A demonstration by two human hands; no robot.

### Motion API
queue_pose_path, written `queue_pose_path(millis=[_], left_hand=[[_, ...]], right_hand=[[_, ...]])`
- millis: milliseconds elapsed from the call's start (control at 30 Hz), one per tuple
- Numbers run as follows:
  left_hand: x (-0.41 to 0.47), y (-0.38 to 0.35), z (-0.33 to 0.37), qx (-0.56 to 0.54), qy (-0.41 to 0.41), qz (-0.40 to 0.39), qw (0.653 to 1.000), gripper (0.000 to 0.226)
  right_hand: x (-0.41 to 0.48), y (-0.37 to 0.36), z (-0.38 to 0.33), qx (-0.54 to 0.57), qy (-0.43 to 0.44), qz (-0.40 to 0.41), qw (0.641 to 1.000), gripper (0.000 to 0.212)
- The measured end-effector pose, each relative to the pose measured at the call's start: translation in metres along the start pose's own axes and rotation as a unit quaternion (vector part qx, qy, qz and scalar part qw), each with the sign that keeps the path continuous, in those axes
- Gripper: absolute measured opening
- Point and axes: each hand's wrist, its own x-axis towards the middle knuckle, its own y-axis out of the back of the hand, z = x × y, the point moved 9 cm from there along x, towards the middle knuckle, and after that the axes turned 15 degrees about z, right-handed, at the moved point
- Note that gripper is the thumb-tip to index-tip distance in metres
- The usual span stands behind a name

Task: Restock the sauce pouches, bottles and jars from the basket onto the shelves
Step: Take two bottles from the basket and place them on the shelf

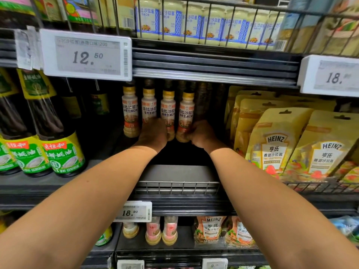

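Forearms (97, 181) cross shelf (174, 172) front edge; L hand (153, 133) prob. wraps one dressing bottle (149, 109), R hand (202, 133) clamps another bottle (186, 115). I'm squaring the row.

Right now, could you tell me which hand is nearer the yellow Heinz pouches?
Right. The right hand grips the last dressing bottle, just left of the Heinz pouches; the left hand is further left, at the middle bottles.
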Motion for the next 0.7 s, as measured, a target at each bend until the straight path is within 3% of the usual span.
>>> queue_pose_path(millis=[333,500,700], left_hand=[[-0.002,0.003,0.003,0.021,-0.019,-0.001,1.0,0.025],[-0.008,0.008,0.008,-0.016,-0.017,-0.025,0.999,0.022],[-0.017,0.026,0.008,-0.063,-0.011,-0.058,0.996,0.022]], right_hand=[[-0.004,0.0,-0.001,-0.011,-0.012,-0.01,1.0,0.04],[-0.011,0.005,-0.008,0.0,-0.009,-0.01,1.0,0.057],[-0.024,0.02,-0.025,0.002,0.036,-0.016,0.999,0.042]])
